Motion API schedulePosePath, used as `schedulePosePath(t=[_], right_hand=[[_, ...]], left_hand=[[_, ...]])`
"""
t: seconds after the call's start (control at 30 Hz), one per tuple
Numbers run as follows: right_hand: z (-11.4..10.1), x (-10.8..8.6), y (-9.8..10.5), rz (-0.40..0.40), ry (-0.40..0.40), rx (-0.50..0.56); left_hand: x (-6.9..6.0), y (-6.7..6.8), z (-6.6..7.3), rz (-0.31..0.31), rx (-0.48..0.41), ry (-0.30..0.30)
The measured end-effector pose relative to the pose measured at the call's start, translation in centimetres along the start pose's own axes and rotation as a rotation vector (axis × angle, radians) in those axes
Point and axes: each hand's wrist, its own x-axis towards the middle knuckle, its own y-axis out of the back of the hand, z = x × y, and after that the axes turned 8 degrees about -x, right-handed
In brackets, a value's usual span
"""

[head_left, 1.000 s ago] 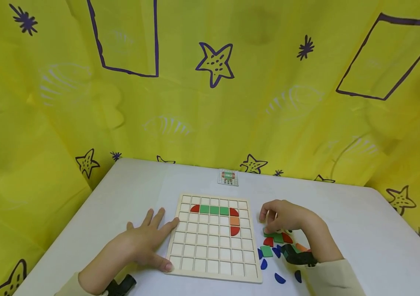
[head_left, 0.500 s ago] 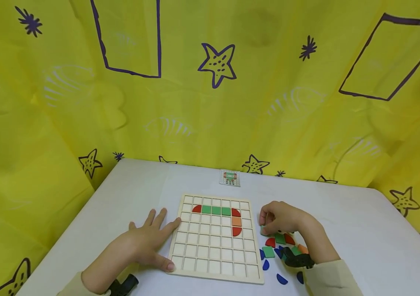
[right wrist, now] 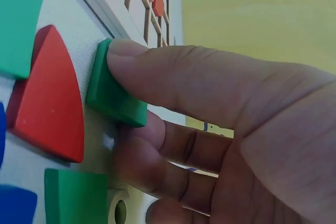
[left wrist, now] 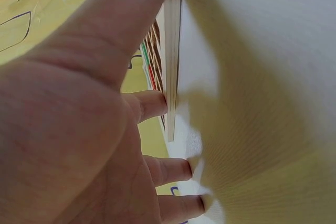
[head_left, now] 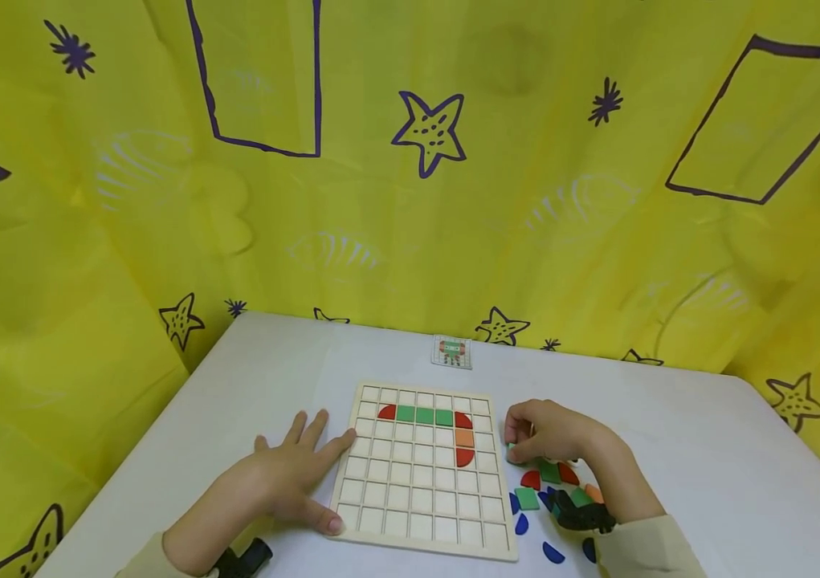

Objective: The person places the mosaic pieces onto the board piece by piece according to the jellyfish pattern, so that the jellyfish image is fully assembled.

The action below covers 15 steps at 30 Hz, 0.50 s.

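Observation:
The wooden grid board lies on the table, holding a row of green squares with red quarter pieces at its ends, then an orange square and another red piece below on the right. My left hand is spread along the board's left edge, thumb and index finger touching it. Beside the right edge, my right hand pinches a green square tile, tilted up, between thumb and fingers. A red piece lies next to that tile in the right wrist view.
Loose green, red, orange and blue pieces lie right of the board, among them a green square and a blue half-round. A small pattern card lies behind the board. A yellow curtain hangs around the white table.
My right hand has drawn the green tile slightly away from the other loose pieces, toward the board. My left hand has stayed at the board's edge. The head view has shifted slightly.

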Motion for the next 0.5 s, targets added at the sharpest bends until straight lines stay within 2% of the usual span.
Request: schedulePosePath(t=[0.33, 0.5], right_hand=[[0.02, 0.28, -0.04, 0.029, 0.047, -0.012], [-0.04, 0.34, -0.14, 0.025, 0.073, 0.019]], left_hand=[[-0.02, 0.08, 0.10, 0.004, 0.000, 0.001], [-0.03, 0.02, 0.09, 0.004, 0.003, 0.001]])
